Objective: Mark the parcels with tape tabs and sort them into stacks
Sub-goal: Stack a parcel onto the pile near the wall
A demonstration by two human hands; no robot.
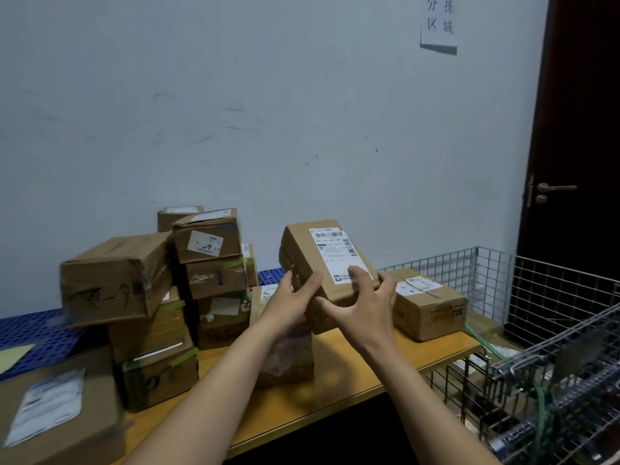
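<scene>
Both hands hold a long brown cardboard parcel (322,263) with a white shipping label, tilted up above the wooden table (352,380). My left hand (295,300) grips its left edge. My right hand (359,307) spreads its fingers over the near end, thumb underneath. Left of it stand stacks of parcels (214,273), some with green tape tabs (183,359). A tilted parcel (115,280) tops the nearest stack. Another labelled parcel (427,303) lies on the table to the right. A wrapped package (285,357) sits under my left forearm.
A wire mesh cage (553,364) holding more items stands at the right, next to a dark door (577,162). A large box with a label (50,411) sits at the lower left. Blue plastic pallets (33,333) lie behind the stacks. A paper sign (439,18) hangs on the wall.
</scene>
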